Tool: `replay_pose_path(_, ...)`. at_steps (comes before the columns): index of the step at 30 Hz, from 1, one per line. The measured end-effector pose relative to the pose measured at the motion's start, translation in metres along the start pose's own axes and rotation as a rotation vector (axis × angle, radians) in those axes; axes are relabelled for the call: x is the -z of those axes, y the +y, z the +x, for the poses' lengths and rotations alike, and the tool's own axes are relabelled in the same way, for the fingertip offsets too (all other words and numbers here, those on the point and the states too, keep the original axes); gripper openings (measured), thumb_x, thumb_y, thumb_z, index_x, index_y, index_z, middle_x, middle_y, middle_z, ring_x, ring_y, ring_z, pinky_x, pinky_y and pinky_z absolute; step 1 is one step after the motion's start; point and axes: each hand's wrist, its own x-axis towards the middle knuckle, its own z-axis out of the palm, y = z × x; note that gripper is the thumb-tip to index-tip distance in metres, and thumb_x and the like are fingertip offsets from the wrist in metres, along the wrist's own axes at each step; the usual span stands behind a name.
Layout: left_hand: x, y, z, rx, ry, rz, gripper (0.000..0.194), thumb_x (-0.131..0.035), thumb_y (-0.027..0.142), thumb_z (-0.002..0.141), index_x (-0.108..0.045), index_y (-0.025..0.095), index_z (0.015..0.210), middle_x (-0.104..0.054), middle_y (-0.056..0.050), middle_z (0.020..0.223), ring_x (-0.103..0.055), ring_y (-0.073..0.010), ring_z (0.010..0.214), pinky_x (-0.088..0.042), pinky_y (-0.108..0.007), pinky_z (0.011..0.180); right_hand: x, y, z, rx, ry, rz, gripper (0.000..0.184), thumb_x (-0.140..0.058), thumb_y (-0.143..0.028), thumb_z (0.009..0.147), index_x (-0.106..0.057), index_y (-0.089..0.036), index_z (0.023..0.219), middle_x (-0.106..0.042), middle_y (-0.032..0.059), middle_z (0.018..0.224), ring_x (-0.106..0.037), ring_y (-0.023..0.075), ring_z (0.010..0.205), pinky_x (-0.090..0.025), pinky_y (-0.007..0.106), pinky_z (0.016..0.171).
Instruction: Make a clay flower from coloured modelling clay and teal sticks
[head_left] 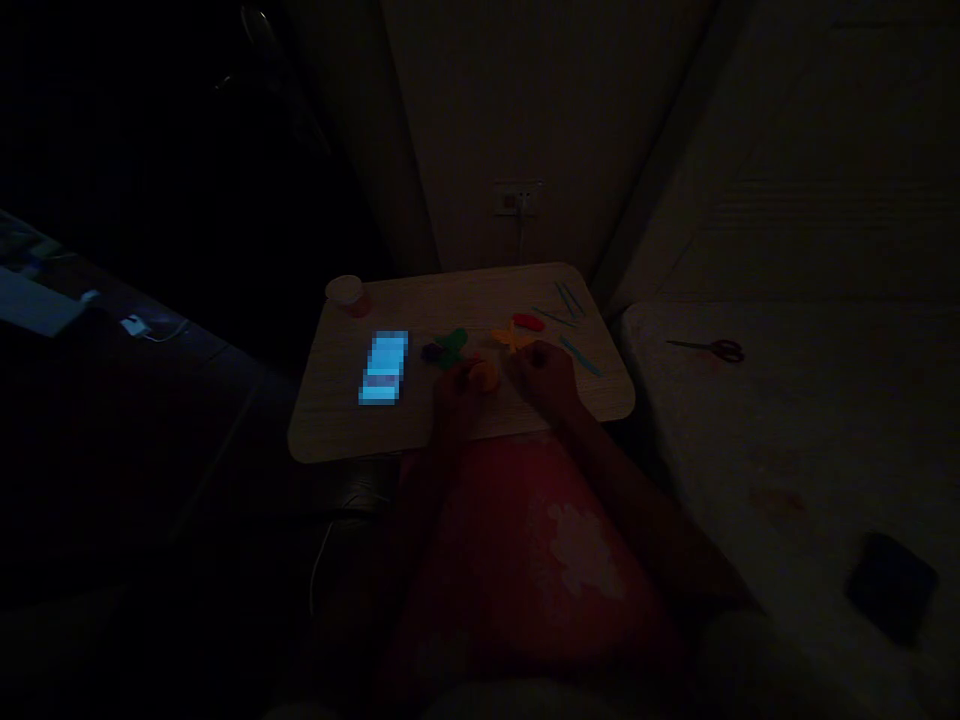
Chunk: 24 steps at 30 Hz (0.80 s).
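The light is very dim. My left hand [454, 392] is closed at the front of the small table, its fingers against a round orange lump [484, 377] that looks like modelling clay. My right hand [549, 372] has its fingers curled together; whatever is between them is hidden in the dark. Just beyond its fingertips lies a yellow-orange shape with several arms [510, 337]. Behind that is a red elongated piece [529, 322]. A green lobed piece [452, 345] rests beyond my left hand, with a dark blue lump [431, 354] beside it.
A lit phone [384, 367] lies on the table [322, 425], left of my hands. A tub [349, 295] stands at the back left corner. Thin blue-green sticks [580, 356] lie to the right. Scissors [724, 350] rest on the pale surface [787, 420] beside the table.
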Motion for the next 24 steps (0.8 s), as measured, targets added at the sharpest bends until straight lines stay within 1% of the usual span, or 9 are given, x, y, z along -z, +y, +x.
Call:
replay_pose_path(4, 0.001, -0.002, 0.002, 0.003, -0.024, -0.047, 0.039, -0.076, 0.038, 0.076, -0.075, 0.016, 0.107, -0.075, -0.011, 0.118, -0.069, -0.0292, 0.112, -0.056, -0.041, 0.098, 0.001, 0.002, -0.003, -0.129, -0.016, 0.361, 0.027, -0.070, -0.046, 0.076, -0.064, -0.021, 0.084, -0.064, -0.0006, 0.065, -0.054, 0.0129, 0.052, -0.041, 0.025, 0.049)
replay_pose_path(7, 0.001, -0.003, 0.001, 0.014, -0.056, -0.091, 0.044, -0.077, 0.035, 0.074, -0.074, 0.017, 0.114, -0.072, -0.011, 0.126, -0.066, -0.0296, 0.119, -0.053, -0.042, 0.104, 0.003, 0.002, -0.005, -0.151, -0.034, 0.473, 0.033, -0.072, -0.048, 0.076, -0.065, -0.022, 0.095, -0.067, -0.0003, 0.072, -0.054, 0.0115, 0.051, -0.042, 0.025, 0.049)
replay_pose_path(10, 0.001, -0.003, 0.001, 0.037, -0.079, -0.114, 0.046, -0.078, 0.035, 0.073, -0.074, 0.018, 0.116, -0.071, -0.011, 0.128, -0.065, -0.0307, 0.121, -0.054, -0.043, 0.103, 0.002, 0.004, -0.006, -0.154, -0.057, 0.497, 0.042, -0.071, -0.051, 0.077, -0.066, -0.022, 0.107, -0.069, 0.0008, 0.077, -0.055, 0.0112, 0.052, -0.044, 0.026, 0.051)
replay_pose_path(13, -0.001, -0.002, 0.000, 0.042, -0.087, -0.121, 0.047, -0.080, 0.035, 0.072, -0.073, 0.017, 0.115, -0.070, -0.012, 0.129, -0.064, -0.0316, 0.123, -0.054, -0.044, 0.104, 0.000, 0.006, -0.007, -0.145, -0.077, 0.485, 0.046, -0.073, -0.051, 0.076, -0.068, -0.021, 0.110, -0.070, 0.0019, 0.078, -0.058, 0.0136, 0.056, -0.046, 0.028, 0.053)
replay_pose_path(17, -0.004, -0.002, 0.000, 0.032, -0.111, -0.148, 0.052, -0.083, 0.036, 0.071, -0.069, 0.018, 0.118, -0.069, -0.014, 0.130, -0.065, -0.0305, 0.122, -0.054, -0.044, 0.104, -0.004, 0.005, -0.009, -0.123, -0.059, 0.476, 0.037, -0.075, -0.046, 0.073, -0.072, -0.021, 0.100, -0.072, 0.0041, 0.081, -0.064, 0.0179, 0.066, -0.051, 0.031, 0.061)
replay_pose_path(19, -0.004, -0.002, 0.000, 0.021, -0.126, -0.159, 0.053, -0.084, 0.036, 0.071, -0.067, 0.019, 0.118, -0.069, -0.014, 0.129, -0.066, -0.0294, 0.120, -0.055, -0.042, 0.102, -0.006, 0.004, -0.011, -0.065, -0.053, 0.460, 0.030, -0.075, -0.042, 0.073, -0.072, -0.021, 0.094, -0.074, 0.0052, 0.087, -0.067, 0.0198, 0.076, -0.054, 0.032, 0.069)
replay_pose_path(21, -0.005, -0.001, -0.001, 0.022, -0.139, -0.177, 0.053, -0.084, 0.035, 0.071, -0.066, 0.019, 0.118, -0.070, -0.014, 0.128, -0.067, -0.0287, 0.119, -0.056, -0.041, 0.100, -0.008, 0.002, -0.014, 0.002, -0.073, 0.417, 0.025, -0.074, -0.040, 0.075, -0.073, -0.021, 0.091, -0.074, 0.0060, 0.093, -0.068, 0.0213, 0.085, -0.055, 0.034, 0.077)
replay_pose_path(24, -0.006, -0.001, -0.001, 0.028, -0.152, -0.190, 0.053, -0.083, 0.033, 0.071, -0.066, 0.019, 0.118, -0.070, -0.014, 0.129, -0.068, -0.0282, 0.118, -0.057, -0.040, 0.099, -0.009, 0.000, -0.016, 0.027, -0.078, 0.350, 0.025, -0.072, -0.041, 0.078, -0.073, -0.021, 0.092, -0.074, 0.0067, 0.097, -0.068, 0.0219, 0.089, -0.054, 0.034, 0.078)
